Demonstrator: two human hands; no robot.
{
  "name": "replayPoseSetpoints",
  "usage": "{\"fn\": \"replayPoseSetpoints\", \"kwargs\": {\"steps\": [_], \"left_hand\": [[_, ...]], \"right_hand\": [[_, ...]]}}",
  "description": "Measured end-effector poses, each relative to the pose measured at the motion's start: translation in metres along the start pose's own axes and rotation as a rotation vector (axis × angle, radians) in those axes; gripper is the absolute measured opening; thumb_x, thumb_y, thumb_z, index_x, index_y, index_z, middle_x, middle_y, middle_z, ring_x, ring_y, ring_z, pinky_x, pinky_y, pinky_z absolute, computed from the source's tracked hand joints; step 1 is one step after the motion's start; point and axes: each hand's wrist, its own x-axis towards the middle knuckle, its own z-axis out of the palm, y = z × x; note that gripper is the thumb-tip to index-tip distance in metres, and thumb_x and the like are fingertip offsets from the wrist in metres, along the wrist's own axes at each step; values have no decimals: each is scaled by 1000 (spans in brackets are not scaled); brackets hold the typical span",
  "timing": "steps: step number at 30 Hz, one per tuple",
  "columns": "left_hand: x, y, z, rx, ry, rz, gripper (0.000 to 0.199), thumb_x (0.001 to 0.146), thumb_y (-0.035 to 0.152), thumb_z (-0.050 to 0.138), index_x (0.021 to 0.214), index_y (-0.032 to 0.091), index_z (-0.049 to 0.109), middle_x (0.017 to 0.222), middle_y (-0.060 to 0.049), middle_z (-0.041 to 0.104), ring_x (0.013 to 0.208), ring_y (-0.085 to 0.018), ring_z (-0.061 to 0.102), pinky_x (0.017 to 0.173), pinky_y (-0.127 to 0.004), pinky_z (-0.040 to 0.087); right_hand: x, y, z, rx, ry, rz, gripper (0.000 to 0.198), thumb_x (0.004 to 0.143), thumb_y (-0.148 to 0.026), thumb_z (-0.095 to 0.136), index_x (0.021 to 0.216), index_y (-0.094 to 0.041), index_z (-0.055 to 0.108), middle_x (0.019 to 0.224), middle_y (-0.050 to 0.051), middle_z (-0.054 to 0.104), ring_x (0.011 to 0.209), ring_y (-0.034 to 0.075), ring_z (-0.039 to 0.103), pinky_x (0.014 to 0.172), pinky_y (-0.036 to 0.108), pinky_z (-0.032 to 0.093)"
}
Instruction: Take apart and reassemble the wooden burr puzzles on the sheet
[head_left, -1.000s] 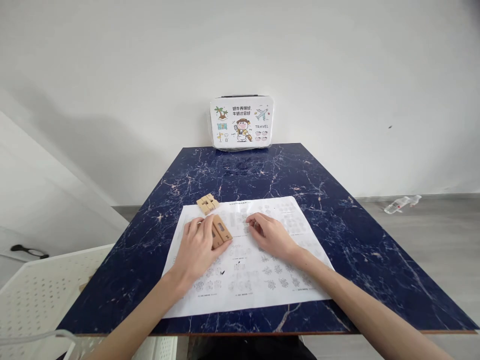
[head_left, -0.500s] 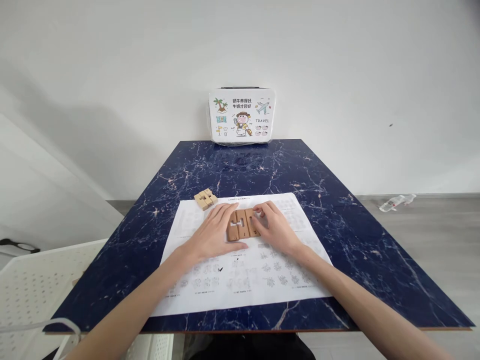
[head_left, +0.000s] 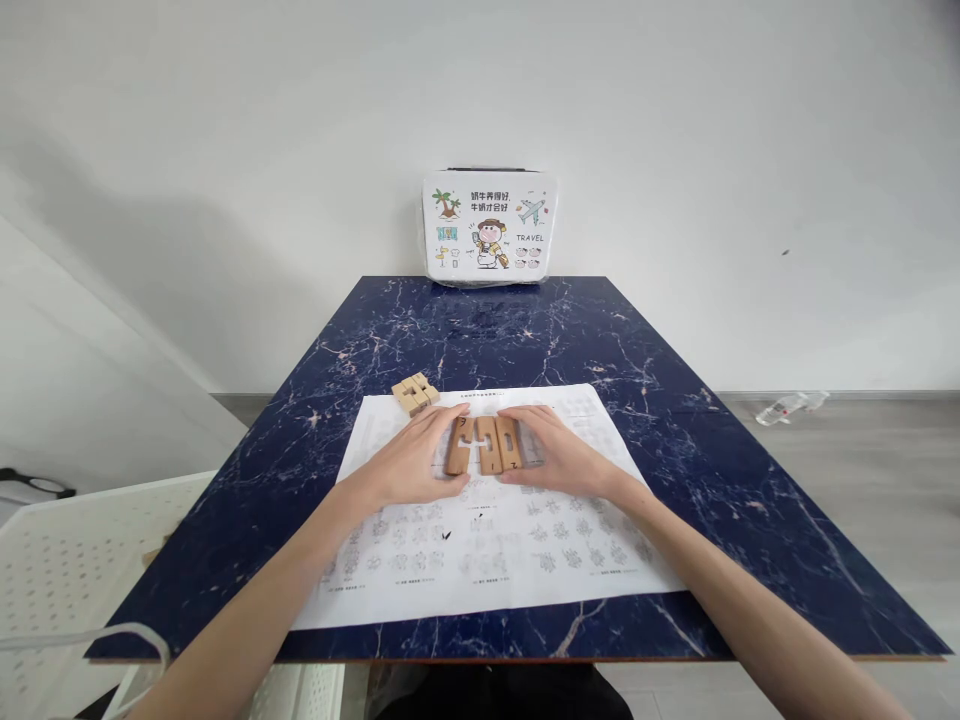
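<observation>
Three brown wooden puzzle pieces lie side by side on a printed paper sheet. At the left is a notched piece, with a gap between it and the other two. My left hand grips that piece, fingers at its far end and thumb at its near end. The middle notched piece is marked 1, and the right slotted piece, marked 2, rests against it. Around this pair curls my right hand, fingertips at the far ends and thumb at the near ends.
A lighter group of wooden pieces sits at the sheet's far left corner. The blue marble-patterned table carries a white cartoon-printed case against the wall. A white perforated basket stands at left; a clear plastic bottle lies on the floor.
The left piece has come apart from the middle one, opening a gap. My right hand has changed from pinching at the right piece's top to curling around the right-hand pair.
</observation>
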Motion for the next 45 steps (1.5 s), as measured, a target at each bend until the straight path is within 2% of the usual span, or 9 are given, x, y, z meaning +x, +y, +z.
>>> {"fn": "replayPoseSetpoints", "kwargs": {"steps": [4,10,17,24,28,31,36,41,45], "left_hand": [[1,3,-3,63,98,17,87,80,52,75,154,24,40,156,-17,48,140,-40,52,112,-56,48],[4,3,-3,126,66,-61,59,85,54,68,131,22,53,105,-9,67,94,-31,69,84,-47,55],[3,-2,0,208,112,-92,50,89,33,55,137,19,48,119,-13,70,95,-30,72,84,-45,55],[4,-2,4,270,67,-80,39,101,38,44,133,17,54,136,-17,62,103,-33,71,84,-45,56],[5,-9,10,314,91,-29,41,109,33,28,135,16,55,128,-17,61,90,-27,70,80,-42,54],[7,-12,14,315,116,-30,41,112,35,24,119,16,59,116,-15,61,86,-26,66,76,-41,52],[7,1,14,-69,144,-60,35,113,42,30,102,20,55,104,-7,62,84,-21,61,75,-36,47],[5,19,9,-622,-35,-94,33,112,50,36,101,23,48,75,3,51,60,-13,44,59,-28,37],[6,20,4,-871,-114,-93,39,108,56,45,89,22,45,69,6,37,57,-11,32,55,-26,28]], "right_hand": [[1,-2,3,-10,69,5,78,79,-42,89,146,-31,51,142,12,60,135,35,53,111,60,48],[3,-1,5,106,102,73,75,78,-41,89,143,-30,53,141,12,61,133,33,57,110,56,50],[5,-6,8,202,180,88,70,78,-42,88,138,-29,55,142,12,62,127,32,61,105,51,53],[6,-11,9,245,226,49,65,79,-40,87,134,-29,56,142,11,63,129,30,60,107,50,50],[6,-11,10,271,228,48,64,80,-43,87,135,-29,57,141,10,63,129,31,60,107,52,49],[7,-11,11,307,236,59,66,77,-47,88,134,-30,58,140,10,64,127,33,61,107,56,49],[7,-11,12,395,283,12,64,79,-48,87,134,-32,59,142,9,63,130,33,60,107,56,50],[6,-10,12,520,286,-66,66,83,-48,86,140,-34,57,147,8,60,135,31,58,108,52,50],[6,-10,11,590,283,-97,72,79,-49,90,141,-36,57,150,7,58,139,31,55,113,54,48]]}}
